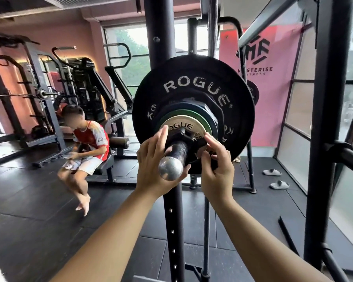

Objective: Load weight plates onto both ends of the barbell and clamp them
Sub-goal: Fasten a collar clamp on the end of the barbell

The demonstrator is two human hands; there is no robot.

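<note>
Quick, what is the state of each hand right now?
Left hand: open, straight fingers touching the clamp.
Right hand: fingers curled, pinching the clamp.

Both bare forearms reach forward and up, the left hand open with fingers straight, pointing upward, the right hand just beside it with fingers curled toward its thumb.

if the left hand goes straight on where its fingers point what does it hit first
Likely the small silver plate beside the collar; the left hand has its fingertips almost on it, though depth is unclear.
</note>
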